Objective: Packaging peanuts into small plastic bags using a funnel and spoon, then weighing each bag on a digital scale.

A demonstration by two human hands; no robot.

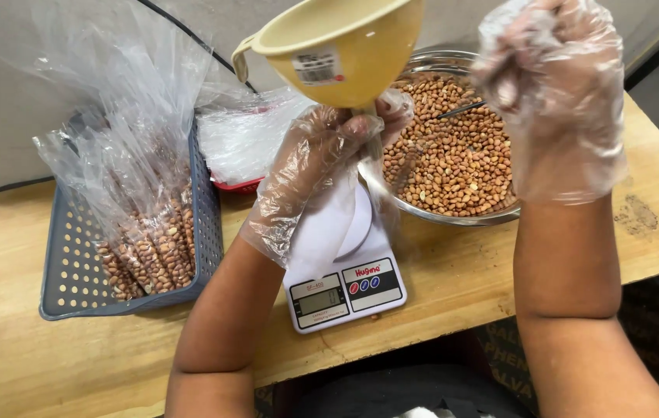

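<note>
Left hand (310, 166), in a thin clear plastic glove, grips the stem of a pale yellow plastic funnel (337, 46) w/ the neck of a clear plastic bag (329, 224) gathered round the spout; fingers (353, 128) wrapped tight on both. Funnel sits upright, wide mouth up toward the camera, spout straight down, long axis near vertical, held above a small white digital kitchen scale (345, 290) at the front edge of the wooden desk (4, 248). Bag hangs limp below the hand over the scale plate, looks empty or nearly so.

Right hand (554, 101), also gloved, is raised over the round steel bowl of brown peanuts (453, 155) just behind the scale; fingers curled in, something may be inside but can't tell thru the crinkled glove. A dark thin handle (461, 110) pokes out of the nuts.

Step in hand, as I read it: filling a bag thru the funnel. Next move needs the funnel kept upright & bag neck sealed round the spout.

Left side: blue-grey perforated plastic basket (74, 271) holding filled peanut bags (151, 248); loose clear bags in a red tray (240, 184) beside it
</note>
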